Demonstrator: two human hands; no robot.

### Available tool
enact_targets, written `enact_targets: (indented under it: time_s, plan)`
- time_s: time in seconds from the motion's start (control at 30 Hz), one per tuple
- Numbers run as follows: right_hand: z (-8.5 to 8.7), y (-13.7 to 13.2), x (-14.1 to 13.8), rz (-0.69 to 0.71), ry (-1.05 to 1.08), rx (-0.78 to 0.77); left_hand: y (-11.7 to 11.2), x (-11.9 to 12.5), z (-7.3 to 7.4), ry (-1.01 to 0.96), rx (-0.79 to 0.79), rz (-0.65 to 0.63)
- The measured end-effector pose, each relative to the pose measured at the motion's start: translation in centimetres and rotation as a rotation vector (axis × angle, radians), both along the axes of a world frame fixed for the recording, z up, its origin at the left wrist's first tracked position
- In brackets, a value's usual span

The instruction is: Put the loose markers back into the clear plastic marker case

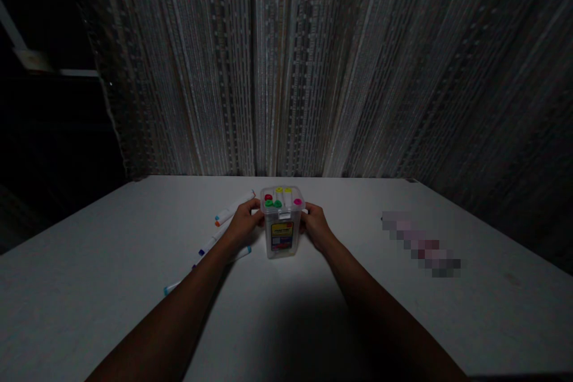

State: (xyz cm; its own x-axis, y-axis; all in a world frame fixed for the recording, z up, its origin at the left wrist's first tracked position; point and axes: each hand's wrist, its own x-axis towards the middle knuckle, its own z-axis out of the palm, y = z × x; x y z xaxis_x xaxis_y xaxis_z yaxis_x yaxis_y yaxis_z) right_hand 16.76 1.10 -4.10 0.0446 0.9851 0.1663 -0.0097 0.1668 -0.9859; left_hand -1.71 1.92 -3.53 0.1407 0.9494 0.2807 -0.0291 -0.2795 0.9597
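A clear plastic marker box [282,221] stands upright on the white table, with a yellow and dark label on its front and a latch at the rim. Several markers stand inside it, their red, green, yellow and pink ends showing at the top. On the box's left side is my left hand [245,219], fingers curled against it. My right hand [316,224] grips the opposite side, its fingertips partly hidden behind the box. Several loose white markers [215,241] with blue, orange and purple ends lie beside and partly under my left forearm.
The white table [358,298] reaches back to a grey patterned curtain [286,71]. A long blurred-out object [421,245] lies on the right side of the table. Dim light leaves the left background dark.
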Motion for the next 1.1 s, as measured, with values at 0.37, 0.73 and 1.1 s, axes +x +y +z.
enact_targets:
  time_s: [0.37, 0.73, 1.1]
  plan:
    - [0.2, 0.3, 0.3, -0.063, 0.118, -0.025, 0.2, -0.2, 0.6, -0.082, 0.027, 0.172]
    - [0.6, 0.0, 0.2, -0.088, 0.211, -0.072, 0.5, -0.4, 0.7, -0.222, 0.006, 0.182]
    - [0.4, 0.0, 0.2, -0.061, 0.202, -0.056, 0.0, -0.3, 1.2, -0.206, -0.006, 0.157]
